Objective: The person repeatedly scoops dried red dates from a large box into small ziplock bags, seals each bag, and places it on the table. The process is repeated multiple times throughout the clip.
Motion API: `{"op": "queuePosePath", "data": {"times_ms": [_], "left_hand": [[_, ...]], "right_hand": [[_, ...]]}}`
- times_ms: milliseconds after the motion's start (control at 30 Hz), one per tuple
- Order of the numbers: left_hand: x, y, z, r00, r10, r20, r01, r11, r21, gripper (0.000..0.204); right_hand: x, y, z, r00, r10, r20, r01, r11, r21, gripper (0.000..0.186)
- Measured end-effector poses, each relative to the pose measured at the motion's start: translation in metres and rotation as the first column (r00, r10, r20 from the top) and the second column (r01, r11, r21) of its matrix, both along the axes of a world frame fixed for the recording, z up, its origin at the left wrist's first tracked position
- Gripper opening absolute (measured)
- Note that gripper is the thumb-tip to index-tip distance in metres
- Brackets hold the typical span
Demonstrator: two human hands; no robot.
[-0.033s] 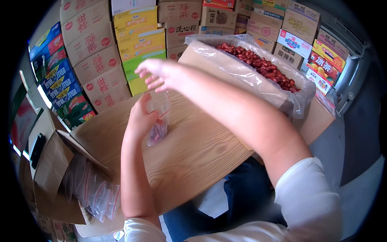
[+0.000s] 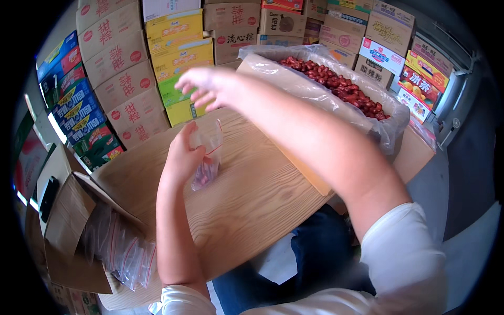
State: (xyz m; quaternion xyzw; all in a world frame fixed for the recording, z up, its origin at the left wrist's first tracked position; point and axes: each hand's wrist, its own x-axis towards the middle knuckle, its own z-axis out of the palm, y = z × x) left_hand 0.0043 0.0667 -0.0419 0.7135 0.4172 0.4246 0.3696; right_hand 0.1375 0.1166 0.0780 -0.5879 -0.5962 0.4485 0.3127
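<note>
My left hand grips a clear zip bag with a red seal line and some reddish pieces in its lower part, standing on the wooden table. Above and beyond the bag, my right hand is raised in the air, its fingers spread and loosely curved, with nothing visible in them. To the right, behind my right forearm, a big carton lined with clear plastic holds many glossy dark red dried fruits.
At the left of the table an opened cardboard box holds a pile of clear zip bags. Stacked cartons in brown, yellow, green and blue line the back. A tan board lies under my right forearm. My legs are below the table edge.
My right hand and forearm have risen slightly toward the back. My left hand and the bag stay in nearly the same place.
</note>
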Motion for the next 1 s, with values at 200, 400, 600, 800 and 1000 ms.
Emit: {"op": "queuePosePath", "data": {"times_ms": [200, 400, 600, 800, 1000], "left_hand": [[0.005, -0.02, 0.008, 0.988, -0.151, 0.035, 0.153, 0.986, -0.066, 0.065], [0.0, -0.01, -0.004, 0.963, -0.215, -0.164, 0.202, 0.975, -0.091, 0.057], [0.0, -0.01, -0.001, 0.954, -0.246, -0.173, 0.233, 0.968, -0.094, 0.056], [0.001, -0.01, -0.001, 0.959, -0.227, -0.171, 0.218, 0.974, -0.066, 0.054], [-0.001, -0.011, -0.001, 0.961, -0.229, -0.155, 0.221, 0.973, -0.062, 0.055]], "right_hand": [[0.13, -0.029, 0.09, 0.819, -0.202, 0.537, -0.075, 0.89, 0.45, 0.072], [0.302, -0.047, 0.057, 0.47, -0.017, 0.883, 0.106, 0.994, -0.038, 0.102], [0.338, -0.105, 0.017, 0.634, -0.202, 0.746, 0.542, 0.805, -0.243, 0.106], [0.331, -0.116, 0.026, 0.653, -0.173, 0.737, 0.458, 0.865, -0.204, 0.101], [0.325, -0.13, 0.024, 0.909, -0.039, 0.416, 0.191, 0.924, -0.331, 0.085]]}}
